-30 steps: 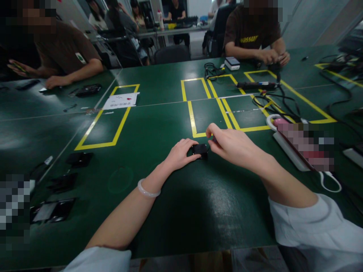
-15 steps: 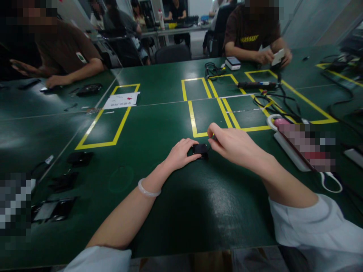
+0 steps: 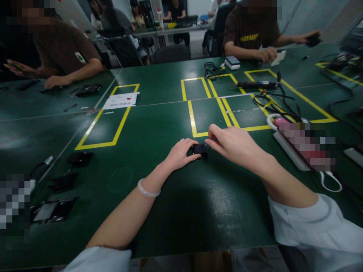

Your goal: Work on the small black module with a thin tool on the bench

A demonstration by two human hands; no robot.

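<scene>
A small black box-shaped device rests on the green table in front of me. My left hand grips it from the left, with the thumb at the near edge and the fingers at the far edge. Just right of the device, my right hand is closed in a pinch, its thumb and forefinger by the device's right end. Something thin and dark shows at those fingertips, too small to name. A pale bracelet circles my left wrist.
Several black parts lie at the left. Yellow tape outlines and a white paper label mark the table. Dark cables and a pink-and-white object are at the right. Two people sit across; one holds a white piece.
My right hand's fingertips have shifted slightly left toward the device. My left hand stays on it. The person at the far right has stretched one arm outward with a dark object.
</scene>
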